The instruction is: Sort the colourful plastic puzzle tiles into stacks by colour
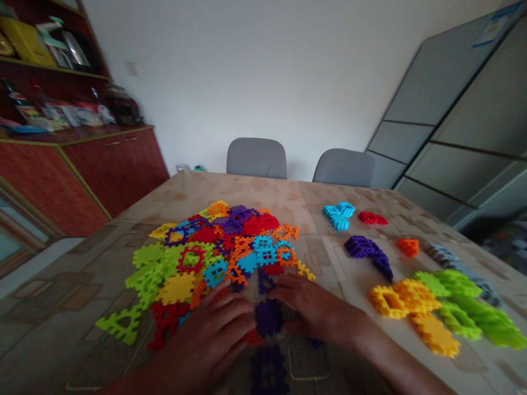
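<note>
My left hand (pixel 218 334) is palm down at the near side of the loose tile pile (pixel 193 258), its fingers stretched out. Its fingertips come up to the left edge of a purple square tile (pixel 268 318). From the right, my right hand (pixel 307 302) curls its fingers and thumb at this tile's upper right corner. Just beyond those fingers lies a purple triangular tile (pixel 265 281). Nearest me is a purple window tile (pixel 269 370). Red tiles (pixel 167 321) show beside my left hand, which partly covers other pieces.
Sorted stacks stand on the right: light blue (pixel 340 215), red (pixel 373 218), purple (pixel 368 252), orange (pixel 407 247), yellow (pixel 405 299), green (pixel 469 304) and grey (pixel 465 271). Two grey chairs (pixel 256 158) are behind the patterned tablecloth (pixel 284 192). A cabinet (pixel 111 170) is at left.
</note>
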The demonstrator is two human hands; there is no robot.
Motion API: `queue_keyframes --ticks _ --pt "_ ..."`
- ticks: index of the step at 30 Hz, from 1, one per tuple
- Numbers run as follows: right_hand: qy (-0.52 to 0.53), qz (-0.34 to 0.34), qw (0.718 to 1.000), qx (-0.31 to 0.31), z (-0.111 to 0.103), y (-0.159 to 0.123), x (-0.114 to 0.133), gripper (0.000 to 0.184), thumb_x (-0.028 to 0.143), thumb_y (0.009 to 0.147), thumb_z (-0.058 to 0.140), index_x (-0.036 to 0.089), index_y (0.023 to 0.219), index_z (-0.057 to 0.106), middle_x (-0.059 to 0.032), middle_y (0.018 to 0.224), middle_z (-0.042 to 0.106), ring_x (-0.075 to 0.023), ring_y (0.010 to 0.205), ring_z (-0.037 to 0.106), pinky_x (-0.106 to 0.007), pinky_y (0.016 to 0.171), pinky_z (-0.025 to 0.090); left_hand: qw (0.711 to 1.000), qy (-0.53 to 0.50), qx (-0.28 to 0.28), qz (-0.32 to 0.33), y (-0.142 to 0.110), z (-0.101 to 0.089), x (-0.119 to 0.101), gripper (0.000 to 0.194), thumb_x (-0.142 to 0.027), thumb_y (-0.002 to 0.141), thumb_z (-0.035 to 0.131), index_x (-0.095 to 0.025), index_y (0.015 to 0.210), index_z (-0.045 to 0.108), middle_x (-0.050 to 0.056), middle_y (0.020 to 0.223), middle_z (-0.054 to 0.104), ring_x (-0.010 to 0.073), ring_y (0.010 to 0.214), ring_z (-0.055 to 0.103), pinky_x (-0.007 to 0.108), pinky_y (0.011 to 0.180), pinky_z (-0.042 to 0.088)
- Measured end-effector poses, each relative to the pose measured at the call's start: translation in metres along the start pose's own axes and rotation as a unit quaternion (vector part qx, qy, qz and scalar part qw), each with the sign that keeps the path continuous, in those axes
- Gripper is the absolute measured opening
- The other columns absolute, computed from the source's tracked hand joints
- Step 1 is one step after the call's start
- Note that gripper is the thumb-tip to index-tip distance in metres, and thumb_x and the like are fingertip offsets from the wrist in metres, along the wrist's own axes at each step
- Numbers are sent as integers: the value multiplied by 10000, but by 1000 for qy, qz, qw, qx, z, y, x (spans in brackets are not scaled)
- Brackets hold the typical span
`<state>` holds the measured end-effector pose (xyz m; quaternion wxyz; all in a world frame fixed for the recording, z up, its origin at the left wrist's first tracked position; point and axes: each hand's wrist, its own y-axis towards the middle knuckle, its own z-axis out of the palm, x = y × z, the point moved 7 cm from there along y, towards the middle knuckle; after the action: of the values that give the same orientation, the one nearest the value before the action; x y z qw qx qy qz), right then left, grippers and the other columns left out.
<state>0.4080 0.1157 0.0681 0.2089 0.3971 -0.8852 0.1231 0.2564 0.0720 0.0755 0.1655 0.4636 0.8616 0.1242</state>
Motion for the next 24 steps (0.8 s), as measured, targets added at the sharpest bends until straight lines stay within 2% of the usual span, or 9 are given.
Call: queue_keyframes --ticks 2,5,9,11,14,19,22,24 --pt "0 11 1000 1 -2 -1 -2 388 168 822 797 186 1187 664 -88 1210 662 -255 1152 593 -361 994 473 999 39 -26 -19 -2 -6 20 275 -135 982 509 -264 1194 628 9 1216 709 205 1129 635 374 1128 390" --pt "2 15 1000 -19 -7 0 -4 331 129 881 708 181 1204 658 -102 1281 644 -249 1200 585 -361 1022 468 992 76 -46 -91 -7 -14 63 335 -237 1002 492 -274 1321 586 32 1361 646 251 1243 589 451 1162 357" --pt "25 -7 999 -37 -9 4 -4 353 118 908 672 193 1252 641 -91 1346 625 -235 1266 562 -361 1079 442 980 42 -23 -195 -4 -20 126 465 -405 992 458 -205 1406 533 112 1478 544 326 1356 495 526 1151 367" --pt "36 -8 998 -43 -10 5 -5 344 119 916 663 204 1249 645 -82 1311 650 -229 1248 580 -361 1072 450 977 30 -13 -212 5 -22 152 518 -426 981 450 -160 1422 507 145 1491 525 330 1364 488 512 1148 377" --pt "50 -12 997 -59 -12 6 -7 328 115 928 639 231 1235 651 -64 1298 664 -218 1208 608 -354 1039 471 977 23 0 -214 24 -21 181 570 -486 956 497 -160 1423 501 147 1483 536 332 1366 491 484 1154 375" --pt "69 -9 994 -82 -20 3 -15 414 41 885 611 256 1237 644 -35 1220 702 -200 1098 655 -323 940 504 976 4 26 -217 50 -6 209 583 -543 948 560 -174 1398 532 147 1445 567 344 1338 518 524 1143 375" --pt "69 -1 994 -79 -23 1 -19 414 8 860 595 248 1193 657 -19 1142 720 -185 1016 666 -294 876 505 977 -11 46 -209 58 4 212 530 -518 958 607 -178 1362 558 141 1414 584 329 1286 561 569 1108 394" --pt "73 -2 994 -77 -24 1 -20 437 2 859 586 254 1209 652 -14 1152 715 -176 997 662 -283 857 496 978 -19 55 -199 60 7 208 483 -470 965 612 -180 1349 568 136 1400 594 320 1274 569 553 1105 400"
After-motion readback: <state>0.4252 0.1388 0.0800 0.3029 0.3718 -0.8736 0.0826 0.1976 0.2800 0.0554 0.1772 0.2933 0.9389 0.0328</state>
